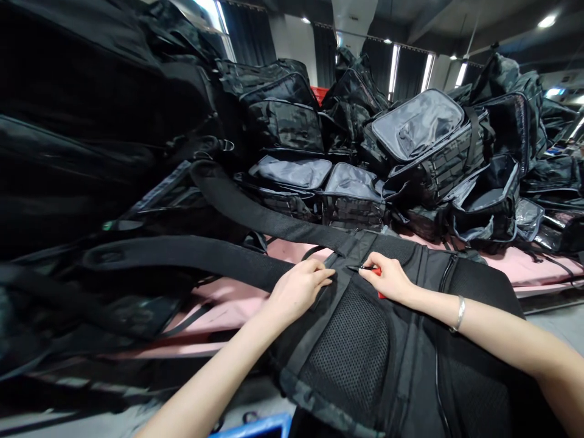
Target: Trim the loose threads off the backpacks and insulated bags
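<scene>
A black backpack (404, 365) lies in front of me with its mesh back padding facing up. My right hand (385, 278) is closed around small thread snips (354, 268) with red handles and dark pointed blades. Their tip points left, close to the seam near the shoulder strap bases. Just left of that tip, my left hand (303, 286) has thumb and fingers pinched together over the same seam; whatever is between them is too small to make out. Two black shoulder straps (182, 255) stretch from the backpack to the left.
A pink table surface (524, 265) shows under the backpack. Open camouflage bags with grey linings (420, 125) are piled across the back. Large dark bags (77, 121) rise close on the left. A blue crate edge (255, 427) shows at the bottom.
</scene>
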### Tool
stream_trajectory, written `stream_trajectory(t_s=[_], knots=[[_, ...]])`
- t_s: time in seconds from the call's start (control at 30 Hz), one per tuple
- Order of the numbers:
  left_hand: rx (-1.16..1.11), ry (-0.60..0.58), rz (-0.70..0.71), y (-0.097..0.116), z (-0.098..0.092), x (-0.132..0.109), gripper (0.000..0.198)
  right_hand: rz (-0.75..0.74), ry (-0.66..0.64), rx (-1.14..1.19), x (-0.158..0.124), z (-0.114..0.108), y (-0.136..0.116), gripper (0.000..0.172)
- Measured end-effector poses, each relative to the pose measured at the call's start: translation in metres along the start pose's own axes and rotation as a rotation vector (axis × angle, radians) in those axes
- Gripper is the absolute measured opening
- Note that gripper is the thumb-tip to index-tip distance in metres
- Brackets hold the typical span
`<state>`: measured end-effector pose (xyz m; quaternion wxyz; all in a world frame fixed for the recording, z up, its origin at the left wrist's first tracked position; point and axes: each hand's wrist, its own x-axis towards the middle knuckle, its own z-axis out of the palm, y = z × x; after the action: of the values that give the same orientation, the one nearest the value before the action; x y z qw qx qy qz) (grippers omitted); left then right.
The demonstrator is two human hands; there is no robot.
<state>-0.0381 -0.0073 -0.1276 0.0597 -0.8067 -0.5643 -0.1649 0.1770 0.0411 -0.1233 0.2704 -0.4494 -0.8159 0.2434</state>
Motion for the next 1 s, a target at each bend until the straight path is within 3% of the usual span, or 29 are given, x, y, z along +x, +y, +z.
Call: stream_trajectory(t_s=[0.13,0.27,0.43,0.53,1.0], knots=[[0.268,-0.075,0.151,0.02,-0.011,0.01,0.021,-0.008,0.0,-0.008,0.0,0.001,0.001,0.011],[0.325,-0.018,0.276,0.023,-0.009,0.012,0.021,-0.009,-0.021,-0.04,-0.001,0.0,-0.002,0.012],[-0.01,0.232,0.166,0.004,0.007,-0.001,0.017,-0.045,-0.093,-0.062,-0.002,-0.004,-0.004,0.013],[-0.122,0.279,0.124,0.0,0.013,-0.006,0.016,-0.067,-0.13,-0.058,-0.001,-0.005,-0.007,0.012],[0.189,0.373,0.285,0.012,0.01,-0.006,0.017,-0.158,-0.144,-0.073,0.004,0.007,-0.005,0.012]])
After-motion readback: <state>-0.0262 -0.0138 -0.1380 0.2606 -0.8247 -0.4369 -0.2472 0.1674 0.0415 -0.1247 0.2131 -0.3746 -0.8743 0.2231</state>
